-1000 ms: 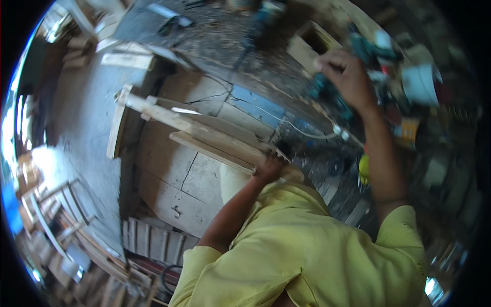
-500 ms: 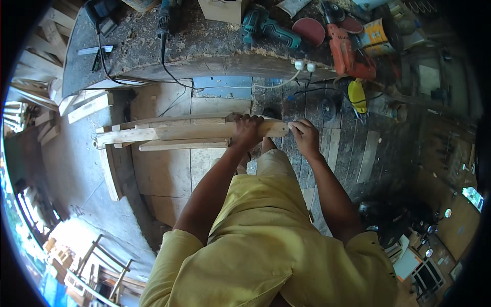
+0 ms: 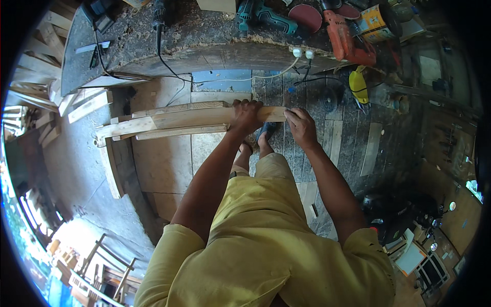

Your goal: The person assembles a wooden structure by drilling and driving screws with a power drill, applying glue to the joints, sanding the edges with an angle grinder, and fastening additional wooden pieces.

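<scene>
A long pale wooden piece (image 3: 192,118), made of several joined slats, stretches from the ledge on the left to the space in front of my body. My left hand (image 3: 246,116) is wrapped over it near its right part, knuckles up. At the right end, my right hand (image 3: 302,125) has its fingers closed around the tip of the wood, with the thumb side against it. A shorter slat (image 3: 181,132) runs along the near side, ending by my left hand. The undersides of both grips are hidden.
Across the far side is a dusty workbench (image 3: 204,48) with a teal cordless power tool (image 3: 266,18), a red power tool (image 3: 343,38) and a yellow tin (image 3: 376,26). White plugs and cords (image 3: 302,53) hang at its edge. Wood offcuts (image 3: 92,105) lie at left; a motorbike (image 3: 399,215) stands right.
The wooden piece's right end and both hands sit slightly farther up in the picture. More of my legs and feet shows beneath them. Both hands keep their hold.
</scene>
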Demonstrator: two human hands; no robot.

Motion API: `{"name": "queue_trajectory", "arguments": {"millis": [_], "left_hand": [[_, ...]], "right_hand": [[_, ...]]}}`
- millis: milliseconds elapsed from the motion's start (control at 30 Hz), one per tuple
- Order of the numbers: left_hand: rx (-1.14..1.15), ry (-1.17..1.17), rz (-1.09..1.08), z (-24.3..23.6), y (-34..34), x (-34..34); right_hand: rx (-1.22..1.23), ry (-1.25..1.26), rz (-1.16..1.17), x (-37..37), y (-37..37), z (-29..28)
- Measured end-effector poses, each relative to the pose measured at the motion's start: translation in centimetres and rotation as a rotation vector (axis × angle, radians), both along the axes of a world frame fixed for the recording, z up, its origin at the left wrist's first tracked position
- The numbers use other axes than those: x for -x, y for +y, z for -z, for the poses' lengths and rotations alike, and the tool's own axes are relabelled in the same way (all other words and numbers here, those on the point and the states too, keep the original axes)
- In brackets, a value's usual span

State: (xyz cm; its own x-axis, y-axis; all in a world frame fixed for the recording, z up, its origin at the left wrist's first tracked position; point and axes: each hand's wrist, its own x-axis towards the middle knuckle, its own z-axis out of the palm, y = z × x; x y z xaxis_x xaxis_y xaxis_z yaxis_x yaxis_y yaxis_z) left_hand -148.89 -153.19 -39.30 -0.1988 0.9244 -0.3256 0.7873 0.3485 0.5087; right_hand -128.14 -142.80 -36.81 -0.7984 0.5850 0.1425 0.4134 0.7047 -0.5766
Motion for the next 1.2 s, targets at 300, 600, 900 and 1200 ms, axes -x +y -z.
{"name": "queue_trajectory", "arguments": {"millis": [300, 600, 900, 1200], "left_hand": [[0.007, 0.010, -0.003, 0.1, 0.5, 0.1], [0.017, 0.008, 0.003, -0.1, 0.9, 0.9], [0.006, -0.003, 0.002, -0.7, 1.0, 0.7], [-0.023, 0.003, 0.010, 0.0, 0.4, 0.3]], "right_hand": [[-0.243, -0.329, -0.011, -0.1, -2.2, -0.6], [-0.254, -0.487, 0.100, -1.0, -1.6, -1.2], [-0.272, -0.461, 0.031, -2.0, -3.9, -0.9], [-0.237, -0.438, 0.068, -1.8, -3.3, -1.0]]}}
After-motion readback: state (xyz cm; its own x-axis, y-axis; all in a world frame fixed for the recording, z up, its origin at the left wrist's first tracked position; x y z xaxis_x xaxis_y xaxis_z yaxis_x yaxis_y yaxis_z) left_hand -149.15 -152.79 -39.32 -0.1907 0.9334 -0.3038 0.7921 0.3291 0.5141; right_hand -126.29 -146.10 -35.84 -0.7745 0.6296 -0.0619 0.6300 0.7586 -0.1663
